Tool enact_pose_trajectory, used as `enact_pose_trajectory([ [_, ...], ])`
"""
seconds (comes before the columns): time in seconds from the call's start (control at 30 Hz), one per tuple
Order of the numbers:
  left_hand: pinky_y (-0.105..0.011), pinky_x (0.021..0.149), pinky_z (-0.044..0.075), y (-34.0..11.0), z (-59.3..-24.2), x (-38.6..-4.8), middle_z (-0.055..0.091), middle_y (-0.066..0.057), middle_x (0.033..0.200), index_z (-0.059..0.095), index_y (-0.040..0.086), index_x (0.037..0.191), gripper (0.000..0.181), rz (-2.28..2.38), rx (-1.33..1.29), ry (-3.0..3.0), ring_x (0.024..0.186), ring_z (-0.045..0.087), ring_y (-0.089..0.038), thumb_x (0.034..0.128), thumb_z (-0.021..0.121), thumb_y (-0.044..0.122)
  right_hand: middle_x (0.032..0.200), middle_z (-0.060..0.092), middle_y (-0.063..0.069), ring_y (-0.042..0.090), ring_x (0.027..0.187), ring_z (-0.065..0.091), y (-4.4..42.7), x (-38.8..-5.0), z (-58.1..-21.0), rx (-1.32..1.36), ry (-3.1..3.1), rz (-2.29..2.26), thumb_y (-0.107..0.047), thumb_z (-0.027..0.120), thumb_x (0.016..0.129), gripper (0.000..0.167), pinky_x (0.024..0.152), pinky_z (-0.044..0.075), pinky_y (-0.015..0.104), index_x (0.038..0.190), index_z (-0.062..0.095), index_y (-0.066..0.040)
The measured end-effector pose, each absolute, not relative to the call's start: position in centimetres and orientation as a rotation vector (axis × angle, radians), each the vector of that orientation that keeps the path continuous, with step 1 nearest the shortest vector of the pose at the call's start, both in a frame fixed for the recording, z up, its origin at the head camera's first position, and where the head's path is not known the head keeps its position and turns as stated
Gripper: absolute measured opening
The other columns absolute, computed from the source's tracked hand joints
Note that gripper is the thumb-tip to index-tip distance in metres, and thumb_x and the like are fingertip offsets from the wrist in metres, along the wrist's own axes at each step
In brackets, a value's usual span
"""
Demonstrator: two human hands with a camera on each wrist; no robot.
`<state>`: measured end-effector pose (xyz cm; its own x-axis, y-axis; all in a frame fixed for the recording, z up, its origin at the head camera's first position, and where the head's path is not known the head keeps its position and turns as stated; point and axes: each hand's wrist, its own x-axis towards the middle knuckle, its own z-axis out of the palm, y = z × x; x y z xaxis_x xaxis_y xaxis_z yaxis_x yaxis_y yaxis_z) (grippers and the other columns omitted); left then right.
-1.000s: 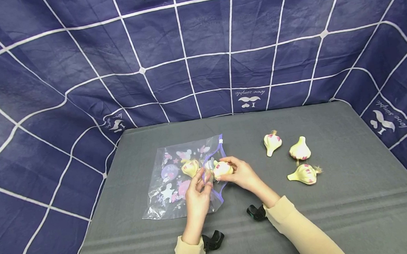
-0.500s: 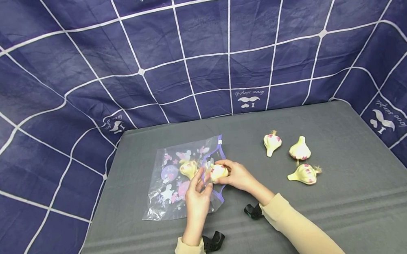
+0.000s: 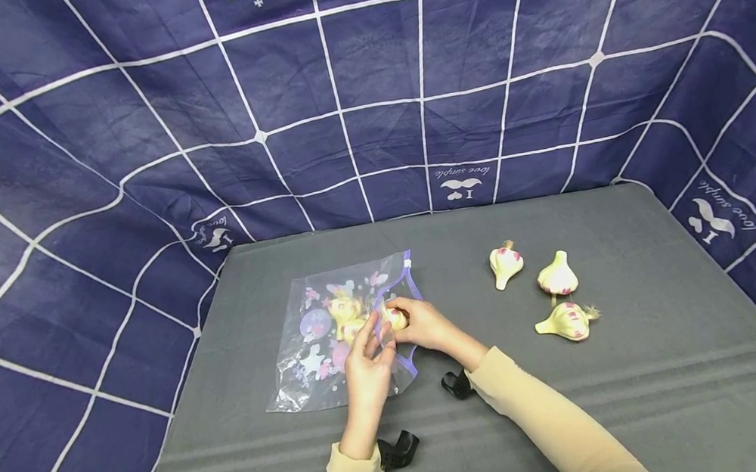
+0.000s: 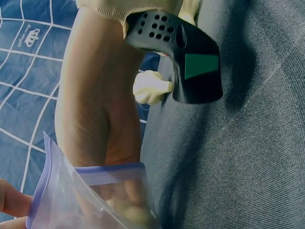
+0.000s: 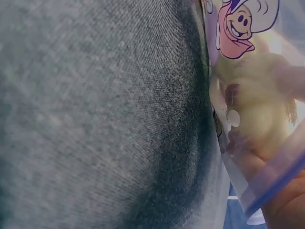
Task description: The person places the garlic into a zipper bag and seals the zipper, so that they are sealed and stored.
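Note:
A clear zip bag (image 3: 310, 383) with a purple rim and printed figures lies flat on the table, its mouth toward the right. My left hand (image 3: 367, 362) pinches the rim of the mouth; its fingertips (image 4: 13, 199) show at the lower left in the left wrist view. Reaching into the mouth, my right hand (image 3: 428, 328) grips a garlic bulb (image 3: 396, 318). Through the film, the right wrist view shows pale garlic (image 5: 259, 109) against the fingers. Deeper in the bag, more garlic (image 3: 342, 308) lies beside the left fingertips, partly covered by print.
To the right on the grey table (image 3: 505, 421) lie three loose garlic bulbs: one farther back (image 3: 507, 263), one in the middle (image 3: 557, 276) and one nearer (image 3: 567, 322). A blue checked cloth (image 3: 375, 61) surrounds the table at the back and sides.
My right hand has moved left with its garlic bulb, from the bag's mouth to farther inside. Garlic within the bag has shifted. The left hand stays nearly where it was.

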<state>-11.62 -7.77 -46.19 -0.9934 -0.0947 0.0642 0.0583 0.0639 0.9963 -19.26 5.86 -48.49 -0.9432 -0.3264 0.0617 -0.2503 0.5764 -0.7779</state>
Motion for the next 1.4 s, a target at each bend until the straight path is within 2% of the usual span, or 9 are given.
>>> enact_pose_trajectory([
  [0.2,-0.027,0.095,0.057,-7.7,-46.1,-11.6,0.045,-0.022,0.147,0.050,-0.004,0.139,0.056,-2.080,0.028,-2.193,0.124,0.058,-0.038,0.0843,0.057,-0.013,0.111,0.071,0.013,0.020,0.091,0.063,5.5,-20.0,-48.7,-0.546,2.746,-1.236,-0.013,0.079,0.071,0.052,0.082,0.055,0.030,0.120,0.064,-0.002],
  [0.4,-0.027,0.094,0.057,-7.7,-46.1,-11.6,0.045,-0.024,0.148,0.050,-0.006,0.139,0.056,-2.096,0.015,-2.173,0.125,0.058,-0.039,0.0839,0.056,-0.014,0.078,0.059,0.001,0.012,0.069,0.050,5.1,-20.3,-48.6,-0.616,2.705,-1.202,-0.013,0.078,0.075,0.027,0.060,0.043,0.020,0.097,0.063,-0.008],
  [0.57,-0.029,0.094,0.057,-7.7,-46.1,-11.6,0.046,-0.024,0.147,0.051,-0.006,0.138,0.055,-2.083,0.000,-2.168,0.123,0.059,-0.039,0.0842,0.057,-0.014,0.075,0.053,-0.002,0.010,0.067,0.046,5.0,-20.3,-48.6,-0.628,2.688,-1.201,-0.012,0.080,0.073,0.027,0.057,0.038,0.018,0.092,0.060,-0.009],
  [0.67,-0.030,0.094,0.057,-7.7,-46.1,-11.6,0.046,-0.026,0.146,0.051,-0.007,0.138,0.055,-2.076,-0.005,-2.167,0.122,0.059,-0.040,0.0839,0.057,-0.014,0.086,0.064,0.005,0.014,0.076,0.056,5.2,-20.2,-48.5,-0.642,2.681,-1.219,-0.009,0.080,0.071,0.036,0.065,0.049,0.020,0.102,0.063,-0.004],
  [0.73,-0.030,0.094,0.058,-7.7,-46.1,-11.6,0.046,-0.026,0.146,0.050,-0.008,0.138,0.055,-2.074,-0.006,-2.171,0.123,0.058,-0.041,0.0838,0.057,-0.015,0.103,0.069,0.012,0.020,0.091,0.065,5.5,-20.1,-48.3,-0.623,2.646,-1.273,-0.008,0.079,0.072,0.044,0.080,0.057,0.024,0.113,0.064,0.000],
  [0.8,-0.030,0.094,0.057,-7.7,-46.1,-11.6,0.045,-0.027,0.146,0.049,-0.008,0.138,0.055,-2.075,-0.009,-2.175,0.123,0.058,-0.041,0.0836,0.057,-0.015,0.120,0.067,0.017,0.028,0.110,0.065,5.9,-19.9,-48.0,-0.588,2.602,-1.352,-0.006,0.078,0.075,0.052,0.096,0.057,0.032,0.123,0.062,0.002],
  [0.87,-0.031,0.095,0.057,-7.8,-46.2,-11.7,0.045,-0.028,0.146,0.048,-0.009,0.138,0.055,-2.078,-0.019,-2.176,0.123,0.057,-0.042,0.0838,0.057,-0.015,0.130,0.062,0.021,0.034,0.121,0.061,6.4,-19.8,-47.7,-0.553,2.556,-1.446,-0.005,0.077,0.078,0.053,0.104,0.053,0.037,0.127,0.059,0.004],
  [1.07,-0.031,0.096,0.056,-7.8,-46.1,-11.8,0.046,-0.027,0.145,0.048,-0.007,0.139,0.055,-2.097,-0.021,-2.172,0.124,0.057,-0.040,0.0852,0.058,-0.015,0.132,0.060,0.026,0.039,0.123,0.058,8.1,-19.1,-46.4,-0.540,2.452,-1.691,-0.002,0.077,0.081,0.053,0.108,0.049,0.041,0.129,0.056,0.011],
  [1.4,-0.027,0.094,0.057,-7.8,-46.1,-11.8,0.047,-0.025,0.145,0.049,-0.006,0.139,0.055,-2.109,0.006,-2.176,0.124,0.058,-0.038,0.0855,0.058,-0.014,0.130,0.061,0.026,0.038,0.124,0.058,9.9,-17.7,-44.7,-0.547,2.385,-1.826,-0.003,0.076,0.084,0.050,0.109,0.049,0.039,0.128,0.056,0.009],
])
